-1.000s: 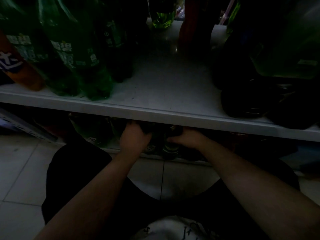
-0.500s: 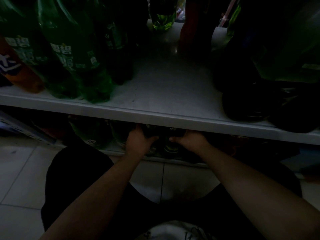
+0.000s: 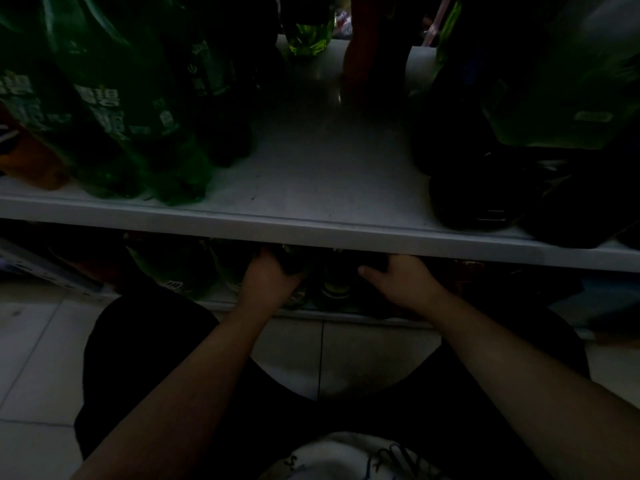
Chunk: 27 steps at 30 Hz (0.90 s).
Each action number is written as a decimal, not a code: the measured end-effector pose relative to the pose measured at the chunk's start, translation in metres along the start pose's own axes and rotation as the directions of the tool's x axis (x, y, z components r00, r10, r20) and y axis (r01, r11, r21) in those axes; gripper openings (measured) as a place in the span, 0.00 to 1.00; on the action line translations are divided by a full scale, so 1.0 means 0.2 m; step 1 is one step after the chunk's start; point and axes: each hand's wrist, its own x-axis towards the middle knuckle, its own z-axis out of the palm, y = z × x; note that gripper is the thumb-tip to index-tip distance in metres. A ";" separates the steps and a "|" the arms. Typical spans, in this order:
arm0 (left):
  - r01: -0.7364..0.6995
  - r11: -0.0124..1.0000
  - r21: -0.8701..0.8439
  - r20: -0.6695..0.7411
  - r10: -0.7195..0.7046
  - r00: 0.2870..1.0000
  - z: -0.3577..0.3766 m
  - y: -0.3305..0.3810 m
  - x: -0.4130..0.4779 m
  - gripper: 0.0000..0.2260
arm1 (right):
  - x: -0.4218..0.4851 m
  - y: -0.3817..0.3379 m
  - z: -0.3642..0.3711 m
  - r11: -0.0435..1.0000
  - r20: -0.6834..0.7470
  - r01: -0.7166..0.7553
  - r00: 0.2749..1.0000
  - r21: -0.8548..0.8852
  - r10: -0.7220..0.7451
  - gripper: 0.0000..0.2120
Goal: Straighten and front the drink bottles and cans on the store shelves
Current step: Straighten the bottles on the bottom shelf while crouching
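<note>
The scene is very dim. Both my hands reach under the white upper shelf (image 3: 311, 230) into the bottom shelf. My left hand (image 3: 266, 278) grips a dark bottle (image 3: 294, 263) whose top is hidden by the shelf edge. My right hand (image 3: 401, 278) wraps around another dark bottle (image 3: 375, 261), thumb pointing left. Between the two hands stands a dark bottle with a pale green label (image 3: 336, 287). Green bottles (image 3: 176, 271) stand to the left on the same low shelf.
On the upper shelf, large green soda bottles (image 3: 128, 109) and an orange one (image 3: 31, 161) crowd the left; dark bottles (image 3: 478, 188) fill the right, with bare shelf between. Pale floor tiles (image 3: 34, 358) lie below. My knees in dark trousers (image 3: 138, 341) flank my arms.
My right hand has shifted to the right, away from the left hand, opening a gap where the middle bottle shows. The view tilted slightly downward.
</note>
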 end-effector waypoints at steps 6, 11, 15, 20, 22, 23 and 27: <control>-0.090 0.994 -0.067 -0.152 0.079 0.985 0.07 0.02 -0.19 0.16 | 0.00 0.01 -0.01 0.994 -0.014 -0.014 1.000 0.109 0.015 0.21; -0.122 0.936 -0.329 0.211 0.199 0.957 0.24 0.08 -0.20 0.22 | 0.17 -0.10 0.06 0.849 0.343 -0.332 0.919 0.411 0.194 0.17; 0.081 0.866 -0.493 0.332 0.101 0.938 0.27 0.07 -0.17 0.26 | 0.21 -0.11 0.08 0.876 0.350 -0.342 0.911 0.339 0.220 0.24; 0.094 0.968 -0.233 0.325 -0.013 0.946 0.28 0.00 -0.19 0.13 | 0.16 -0.10 0.19 0.979 -0.182 -0.076 0.977 0.190 0.111 0.36; 0.055 0.998 -0.037 0.335 -0.040 0.941 0.25 -0.07 -0.19 0.13 | 0.16 -0.07 0.18 0.995 -0.147 -0.048 0.987 0.084 0.060 0.32; 0.043 0.999 0.029 0.363 -0.051 0.930 0.23 -0.11 -0.17 0.14 | 0.16 -0.05 0.17 0.997 -0.061 -0.064 0.996 0.036 0.066 0.31; 0.171 0.985 -0.029 0.347 -0.150 0.926 0.17 -0.15 -0.11 0.11 | 0.17 0.02 0.12 0.987 0.152 -0.051 0.986 -0.155 0.074 0.28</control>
